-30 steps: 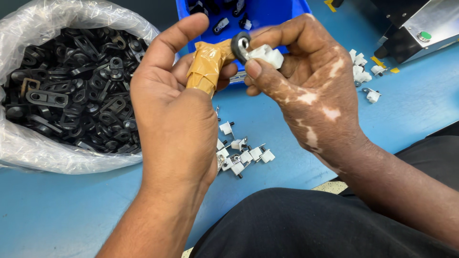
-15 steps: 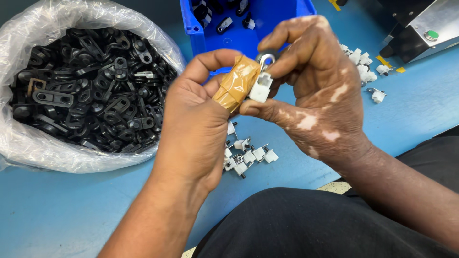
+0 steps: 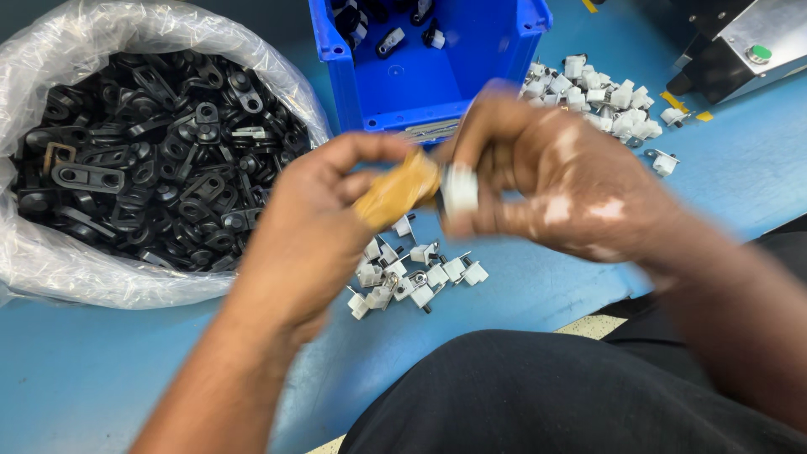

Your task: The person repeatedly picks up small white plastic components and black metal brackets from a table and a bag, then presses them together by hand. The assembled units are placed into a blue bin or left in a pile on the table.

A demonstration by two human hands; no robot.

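White clip pinched in right hand, pressed against tan tool gripped shut in left hand, above table. Few finished pieces seen in blue bin; black links bag full, plenty left, looks early-ish.

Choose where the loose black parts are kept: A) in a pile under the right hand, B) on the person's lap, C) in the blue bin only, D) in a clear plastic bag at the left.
D: the black parts fill the clear plastic bag at the table's left side.
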